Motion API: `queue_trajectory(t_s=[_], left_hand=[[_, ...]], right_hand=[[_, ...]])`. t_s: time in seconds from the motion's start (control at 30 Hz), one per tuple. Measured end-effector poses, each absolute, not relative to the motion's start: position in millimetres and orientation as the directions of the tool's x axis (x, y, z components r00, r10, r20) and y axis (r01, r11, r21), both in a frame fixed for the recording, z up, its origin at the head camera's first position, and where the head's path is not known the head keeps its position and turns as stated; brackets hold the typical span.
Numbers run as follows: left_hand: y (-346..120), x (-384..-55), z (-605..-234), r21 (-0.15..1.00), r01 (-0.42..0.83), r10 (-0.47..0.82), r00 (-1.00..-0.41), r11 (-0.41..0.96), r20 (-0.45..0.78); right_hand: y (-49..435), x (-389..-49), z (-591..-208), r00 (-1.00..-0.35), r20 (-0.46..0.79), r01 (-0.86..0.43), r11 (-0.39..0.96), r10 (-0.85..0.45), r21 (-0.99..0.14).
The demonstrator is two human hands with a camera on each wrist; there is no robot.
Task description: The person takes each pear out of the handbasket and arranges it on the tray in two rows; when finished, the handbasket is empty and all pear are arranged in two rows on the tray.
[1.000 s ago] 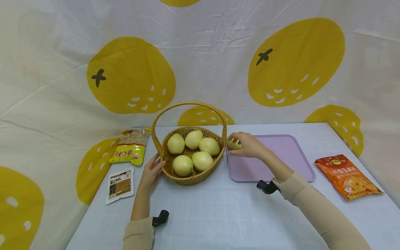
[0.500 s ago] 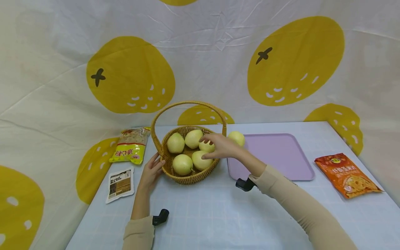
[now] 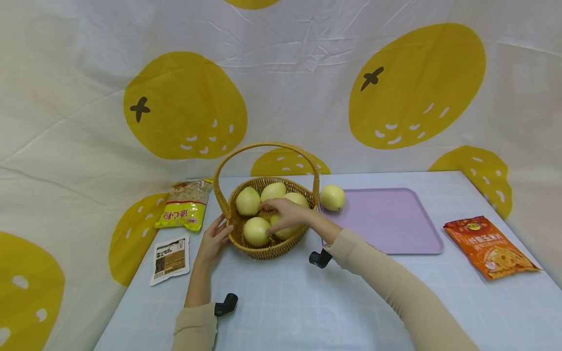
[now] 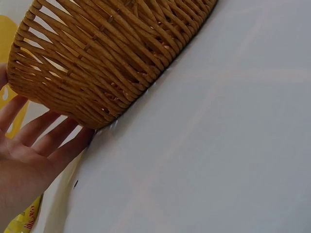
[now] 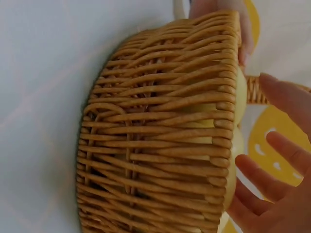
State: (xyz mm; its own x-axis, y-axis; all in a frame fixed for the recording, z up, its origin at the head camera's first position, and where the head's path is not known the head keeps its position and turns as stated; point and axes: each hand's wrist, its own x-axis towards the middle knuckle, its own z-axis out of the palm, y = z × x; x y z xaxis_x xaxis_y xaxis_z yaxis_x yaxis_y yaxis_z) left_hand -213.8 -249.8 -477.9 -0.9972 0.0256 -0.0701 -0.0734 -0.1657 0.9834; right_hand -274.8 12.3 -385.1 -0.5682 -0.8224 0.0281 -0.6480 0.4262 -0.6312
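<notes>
At the middle of the desk (image 3: 272, 302), in the head view, five pale pears (image 3: 256, 231) lie in a wicker basket (image 3: 263, 252); a lone pear (image 3: 332, 197) sits at the far left corner of a lilac tray (image 3: 386, 214). The right hand (image 3: 287, 212) is over the basket's front pears, thumb and fingers apart; whether it touches one cannot be told. The pears look firm, fairly weighty, smooth enough to slip and easily bruised; the best hold is probably round the widest part, thumb opposite fingers.

In the left wrist view, the left hand (image 3: 215, 236) lays spread fingers (image 4: 73, 149) against the basket's outer wall. The wicker seems stiff and light, so bracing there should suit.

In the right wrist view, a digit of the left hand laps over the rim (image 5: 223, 126), so the wall appears held between; the right hand's fingers stand apart beside the pears, clamped on none.
</notes>
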Motion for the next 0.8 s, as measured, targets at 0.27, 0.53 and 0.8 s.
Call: queue_trajectory(t_s=[0.27, 0.53, 0.8], left_hand=[[-254, -216, -478, 0.985, -0.097, 0.049, -0.995, -0.145, -0.09], [-262, -221, -474, 0.988, -0.108, 0.106, -0.99, -0.112, -0.096], [-270, -224, -472, 0.99, -0.094, 0.174, -0.982, -0.102, -0.075]], right_hand=[[-2, -273, -394, -0.521, -0.052, -0.673, 0.448, -0.852, -0.588], [-12, -269, -400, -0.565, -0.079, -0.687, 0.521, -0.822, -0.506], [-20, -266, -405, -0.611, -0.058, -0.69, 0.567, -0.79, -0.451]])
